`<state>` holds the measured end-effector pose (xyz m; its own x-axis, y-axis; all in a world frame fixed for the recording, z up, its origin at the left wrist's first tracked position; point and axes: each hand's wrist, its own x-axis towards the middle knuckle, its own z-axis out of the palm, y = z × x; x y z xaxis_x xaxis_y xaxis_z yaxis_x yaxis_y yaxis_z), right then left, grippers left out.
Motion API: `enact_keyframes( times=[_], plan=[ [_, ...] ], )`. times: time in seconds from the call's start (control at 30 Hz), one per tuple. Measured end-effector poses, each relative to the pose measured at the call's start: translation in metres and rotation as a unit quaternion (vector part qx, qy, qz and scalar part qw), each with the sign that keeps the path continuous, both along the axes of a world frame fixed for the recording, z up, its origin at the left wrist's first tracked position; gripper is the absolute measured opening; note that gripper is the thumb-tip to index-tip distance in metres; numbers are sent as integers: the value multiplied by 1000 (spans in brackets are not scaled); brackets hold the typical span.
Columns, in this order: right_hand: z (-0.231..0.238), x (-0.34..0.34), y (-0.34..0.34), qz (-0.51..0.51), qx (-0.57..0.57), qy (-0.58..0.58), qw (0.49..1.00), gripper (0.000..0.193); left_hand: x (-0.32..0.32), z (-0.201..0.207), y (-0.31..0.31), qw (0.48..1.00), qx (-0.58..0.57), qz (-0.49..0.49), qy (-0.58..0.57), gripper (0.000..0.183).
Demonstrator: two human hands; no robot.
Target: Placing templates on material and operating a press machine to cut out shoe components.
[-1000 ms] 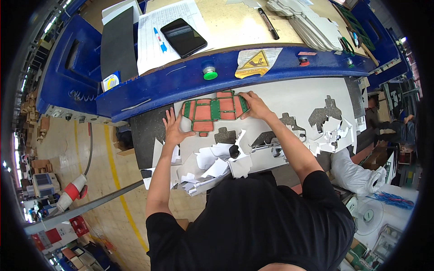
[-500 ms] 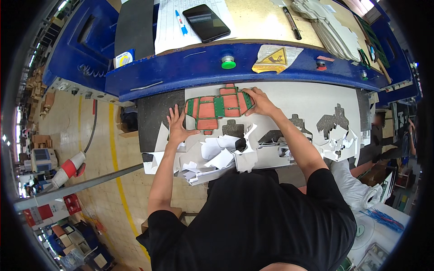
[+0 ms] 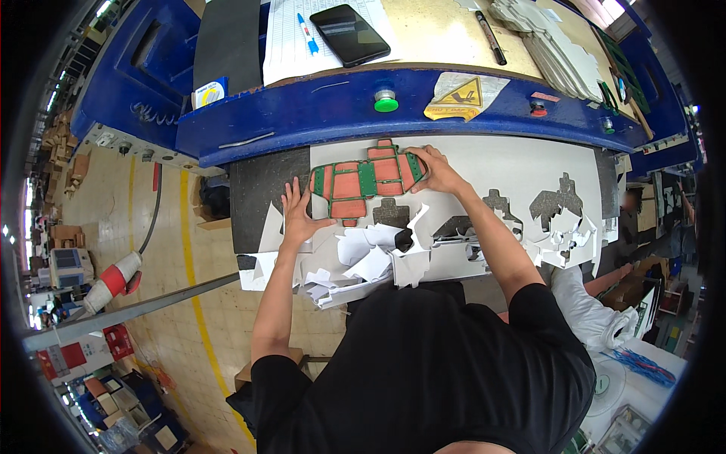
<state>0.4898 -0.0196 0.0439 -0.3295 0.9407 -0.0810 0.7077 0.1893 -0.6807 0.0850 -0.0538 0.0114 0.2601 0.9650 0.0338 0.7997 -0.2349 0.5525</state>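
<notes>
A flat cutting die (image 3: 367, 179) with orange-red pads and green strips lies on a large pale grey sheet (image 3: 514, 163). At its left end my left hand (image 3: 300, 216) is open, fingers stretched apart, with the thumb along the die's lower left side. My right hand (image 3: 437, 172) is closed on the die's right end, thumb below and fingers over the edge. Dark cut-out openings (image 3: 558, 203) show in the sheet to the right. Torn white scraps (image 3: 367, 257) lie in front of the die, between my forearms.
Beyond the sheet runs a blue machine beam (image 3: 302, 113) with a green button (image 3: 386, 101) and a red button (image 3: 538, 109). On the ledge above are a phone (image 3: 349, 35), a pen (image 3: 308, 34), a marker (image 3: 491, 38) and stacked grey cut pieces (image 3: 546, 49). A metal bar (image 3: 144, 312) extends left.
The view has shifted slightly. Both hands and the cutting die stay in nearly the same place on the sheet.
</notes>
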Motion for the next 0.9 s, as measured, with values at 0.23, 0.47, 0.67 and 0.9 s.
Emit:
enact_keyframes(
  times=[0.23, 0.47, 0.67, 0.9],
  plan=[
    [-1, -3, -5, -37, -5, 18, 999, 102, -1, -3, 4, 1000, 12, 2, 6, 120],
    [-4, -6, 3, -24, -14, 22, 999, 102, -4, -1, 6, 1000, 13, 15, 10, 120],
    [-6, -5, 1, -10, 9, 21, 1000, 107, -5, 1, 6, 1000, 11, 14, 14, 119],
    [25, 5, -21, -41, -4, 58, 997, 103, -10, 17, -7, 1000, -26, -8, 8, 115]
  ],
)
